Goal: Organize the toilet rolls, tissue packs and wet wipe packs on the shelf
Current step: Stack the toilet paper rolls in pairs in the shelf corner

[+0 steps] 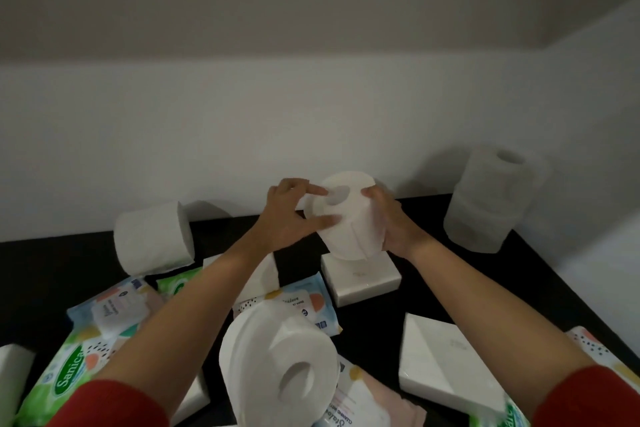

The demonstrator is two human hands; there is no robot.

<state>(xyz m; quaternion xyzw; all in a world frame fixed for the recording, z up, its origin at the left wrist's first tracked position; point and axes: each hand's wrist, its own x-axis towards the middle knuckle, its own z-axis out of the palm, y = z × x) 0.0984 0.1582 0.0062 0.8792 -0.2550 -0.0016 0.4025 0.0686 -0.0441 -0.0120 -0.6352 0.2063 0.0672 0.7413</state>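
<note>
I hold a white toilet roll point(349, 222) in the air above the black shelf point(540, 274), near the back wall. My right hand point(394, 222) grips its right side. My left hand point(294, 215) touches its left end with spread fingers, the index finger near the core hole. Under it lies a white tissue pack point(363, 277). Another toilet roll point(154, 239) lies on its side at the left. Two rolls point(491, 204) stand stacked at the back right. A further roll point(280, 367) stands tilted at the front.
Wet wipe packs lie scattered: a green one point(69, 367) and a blue one point(110, 308) at the left, another blue one point(308, 305) in the middle. A white tissue pack point(446, 364) lies at the front right. White walls close the back and right.
</note>
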